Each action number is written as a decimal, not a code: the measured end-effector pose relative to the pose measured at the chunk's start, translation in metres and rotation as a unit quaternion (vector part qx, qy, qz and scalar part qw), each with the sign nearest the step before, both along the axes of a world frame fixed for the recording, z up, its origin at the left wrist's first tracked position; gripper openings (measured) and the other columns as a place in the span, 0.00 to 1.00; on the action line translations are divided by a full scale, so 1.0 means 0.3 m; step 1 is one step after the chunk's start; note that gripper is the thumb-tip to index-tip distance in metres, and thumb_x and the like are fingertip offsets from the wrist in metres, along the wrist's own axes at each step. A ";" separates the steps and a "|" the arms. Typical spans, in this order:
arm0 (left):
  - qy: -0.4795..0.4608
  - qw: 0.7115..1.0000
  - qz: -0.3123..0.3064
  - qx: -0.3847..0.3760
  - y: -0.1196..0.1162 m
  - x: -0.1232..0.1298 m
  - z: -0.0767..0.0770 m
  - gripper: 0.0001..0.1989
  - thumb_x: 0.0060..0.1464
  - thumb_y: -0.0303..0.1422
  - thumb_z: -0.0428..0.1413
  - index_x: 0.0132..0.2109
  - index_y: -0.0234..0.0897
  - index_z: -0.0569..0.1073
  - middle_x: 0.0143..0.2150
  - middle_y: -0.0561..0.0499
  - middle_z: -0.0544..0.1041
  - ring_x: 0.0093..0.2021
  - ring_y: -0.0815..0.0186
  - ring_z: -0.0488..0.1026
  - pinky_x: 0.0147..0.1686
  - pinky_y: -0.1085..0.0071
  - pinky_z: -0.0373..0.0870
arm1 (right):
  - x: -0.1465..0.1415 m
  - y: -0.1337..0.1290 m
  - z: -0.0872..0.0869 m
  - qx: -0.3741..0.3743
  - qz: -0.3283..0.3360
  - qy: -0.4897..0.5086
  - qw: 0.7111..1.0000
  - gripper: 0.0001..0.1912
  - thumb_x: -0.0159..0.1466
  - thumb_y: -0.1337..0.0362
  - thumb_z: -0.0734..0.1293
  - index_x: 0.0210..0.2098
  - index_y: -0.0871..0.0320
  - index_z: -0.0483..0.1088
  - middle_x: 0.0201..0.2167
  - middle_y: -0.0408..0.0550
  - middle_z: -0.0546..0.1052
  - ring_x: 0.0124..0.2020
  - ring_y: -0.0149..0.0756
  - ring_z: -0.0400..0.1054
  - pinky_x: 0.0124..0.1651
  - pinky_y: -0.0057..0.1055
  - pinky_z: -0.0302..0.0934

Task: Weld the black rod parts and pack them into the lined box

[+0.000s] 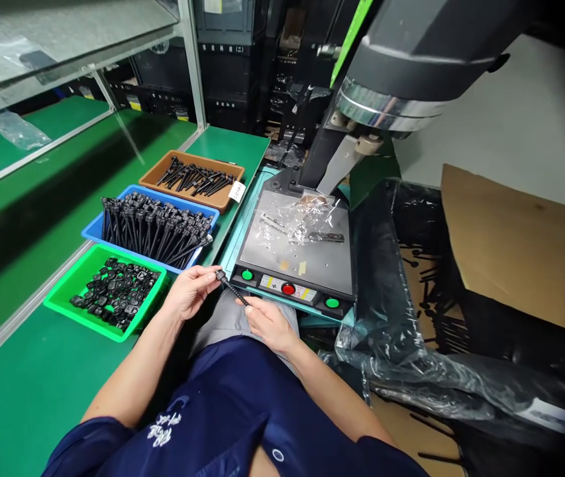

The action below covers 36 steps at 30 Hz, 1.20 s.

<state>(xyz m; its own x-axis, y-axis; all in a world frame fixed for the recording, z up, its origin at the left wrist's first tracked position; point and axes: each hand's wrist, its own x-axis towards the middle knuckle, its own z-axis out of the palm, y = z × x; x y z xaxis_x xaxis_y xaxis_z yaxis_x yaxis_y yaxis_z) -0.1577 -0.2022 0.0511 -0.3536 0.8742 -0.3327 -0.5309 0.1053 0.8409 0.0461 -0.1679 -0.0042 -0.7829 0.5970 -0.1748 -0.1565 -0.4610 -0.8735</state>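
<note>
Between my two hands a black ribbed strip with a blocky head (234, 291), like a thick cable tie, slants down to the right. My left hand (193, 289) pinches it at the head end. The fingers of my right hand (268, 322) are closed on its lower end. Just left of my left hand stands a green tray (58, 301) of small black clip-like parts. Behind that, a blue tray (94, 228) is packed with black ribbed strips with heads. A brown tray (150, 173) farther back holds more long black pieces.
Ahead right is a press machine (391, 86) over a metal plate (262, 252) with clear plastic film (307, 218) on it. Green buttons (332, 303) and a red button (288, 289) line its front. A plastic-lined box (401, 324) with black pieces stands right; green worktop (18, 397) left.
</note>
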 end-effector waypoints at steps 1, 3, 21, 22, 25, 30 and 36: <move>-0.002 1.000 -0.005 -0.001 0.004 0.000 0.001 0.12 0.34 0.27 0.72 0.27 0.32 0.77 0.40 0.47 0.81 0.39 0.67 0.78 0.44 0.71 0.75 | 0.006 0.002 0.009 -0.041 0.005 0.021 0.999 0.22 0.62 0.52 0.68 0.47 0.62 0.71 0.16 0.31 0.51 0.16 0.22 0.41 0.20 0.24 0.36; -0.005 1.000 -0.015 -0.003 0.012 0.004 0.004 0.12 0.34 0.26 0.72 0.26 0.31 0.77 0.40 0.47 0.81 0.39 0.67 0.78 0.43 0.72 0.75 | 0.022 0.008 0.026 -0.113 0.018 0.057 0.992 0.18 0.62 0.55 0.68 0.45 0.62 0.71 0.16 0.30 0.51 0.15 0.21 0.40 0.19 0.24 0.35; 0.041 0.992 -0.117 0.007 0.093 0.026 -0.007 0.12 0.32 0.28 0.73 0.26 0.33 0.79 0.40 0.45 0.81 0.38 0.66 0.78 0.43 0.69 0.74 | 0.068 -0.010 -0.009 -0.086 -0.040 0.058 0.994 0.22 0.60 0.52 0.69 0.45 0.64 0.70 0.15 0.29 0.52 0.14 0.20 0.42 0.18 0.24 0.38; 0.036 0.993 -0.110 0.011 0.096 0.033 -0.010 0.11 0.32 0.28 0.73 0.26 0.33 0.79 0.40 0.46 0.81 0.38 0.66 0.78 0.42 0.70 0.74 | 0.070 -0.008 -0.009 -0.067 -0.053 0.049 0.995 0.23 0.60 0.52 0.69 0.46 0.63 0.70 0.15 0.30 0.53 0.14 0.20 0.43 0.19 0.24 0.38; 0.023 0.994 -0.102 0.018 0.102 0.049 -0.015 0.11 0.32 0.27 0.73 0.25 0.33 0.78 0.40 0.47 0.81 0.37 0.67 0.77 0.40 0.72 0.74 | 0.081 -0.001 -0.003 -0.050 -0.068 0.045 0.995 0.21 0.60 0.52 0.69 0.46 0.62 0.70 0.16 0.31 0.54 0.15 0.21 0.44 0.19 0.24 0.38; -0.012 0.991 -0.126 0.038 0.113 0.072 -0.012 0.11 0.33 0.28 0.73 0.26 0.35 0.78 0.41 0.48 0.80 0.38 0.66 0.78 0.39 0.72 0.75 | 0.116 0.026 0.026 -0.207 0.032 0.136 0.968 0.15 0.61 0.58 0.68 0.43 0.61 0.71 0.14 0.30 0.51 0.14 0.21 0.37 0.18 0.23 0.32; -0.005 0.992 -0.127 0.026 0.140 0.100 -0.023 0.12 0.33 0.28 0.72 0.26 0.33 0.77 0.41 0.47 0.81 0.38 0.65 0.78 0.40 0.70 0.76 | 0.108 0.001 0.012 -0.146 -0.061 0.117 0.980 0.18 0.59 0.54 0.70 0.43 0.61 0.71 0.14 0.30 0.52 0.14 0.21 0.40 0.18 0.23 0.35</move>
<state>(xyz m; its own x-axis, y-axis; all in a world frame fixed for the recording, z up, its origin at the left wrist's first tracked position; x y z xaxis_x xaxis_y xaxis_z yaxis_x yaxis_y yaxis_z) -0.1278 -0.1602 0.0441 -0.1168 0.9507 -0.2873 -0.5006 0.1935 0.8438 0.0785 -0.1676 -0.0006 -0.7477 0.6400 -0.1769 -0.4065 -0.6518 -0.6402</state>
